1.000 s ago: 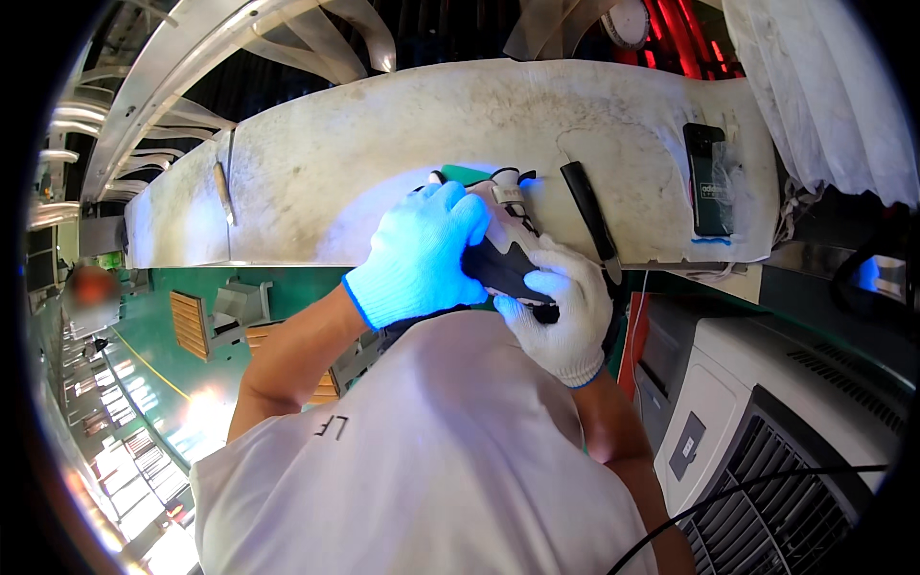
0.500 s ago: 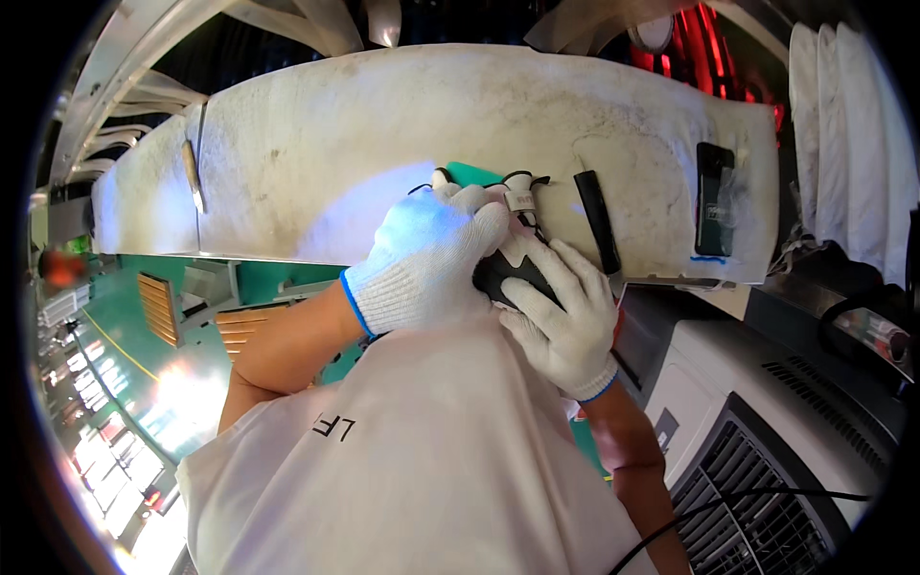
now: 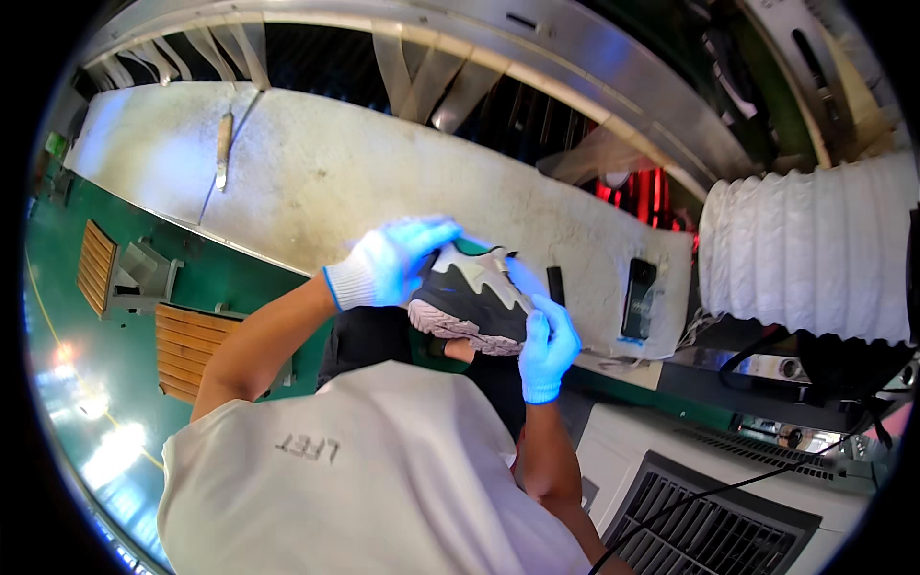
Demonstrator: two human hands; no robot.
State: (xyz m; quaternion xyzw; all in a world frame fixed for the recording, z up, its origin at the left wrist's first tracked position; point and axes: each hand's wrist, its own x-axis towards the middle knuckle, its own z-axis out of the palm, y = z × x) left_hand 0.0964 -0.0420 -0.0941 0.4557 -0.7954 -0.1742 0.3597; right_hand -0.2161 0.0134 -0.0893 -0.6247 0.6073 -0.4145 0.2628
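A sneaker (image 3: 471,299) with dark grey and white upper and a pale pinkish sole hangs sideways between my two hands, at the near edge of the workbench. A bit of green shows at its upper opening. My left hand (image 3: 395,257), in a white knit glove with a blue cuff edge, grips the sneaker's left end from above. Gloved alike, my right hand (image 3: 549,349) holds the right end, its thumb and fingers bent against the upper. Bluish light falls on both gloves. The fingertips of my left hand are partly blurred.
A pale, stained workbench (image 3: 316,163) runs across. On it lie a wooden-handled knife (image 3: 223,153), a black strip-shaped object (image 3: 556,286) and a dark phone (image 3: 638,297). Behind is a machine opening with hanging strips and red glow; a white ribbed duct (image 3: 805,259) stands right, a grey-white grilled unit (image 3: 661,479) near right.
The sneaker has come off the bench toward me and turned, with its side and sole now showing. Both hands have shifted to its ends. My view has tilted and swung right.
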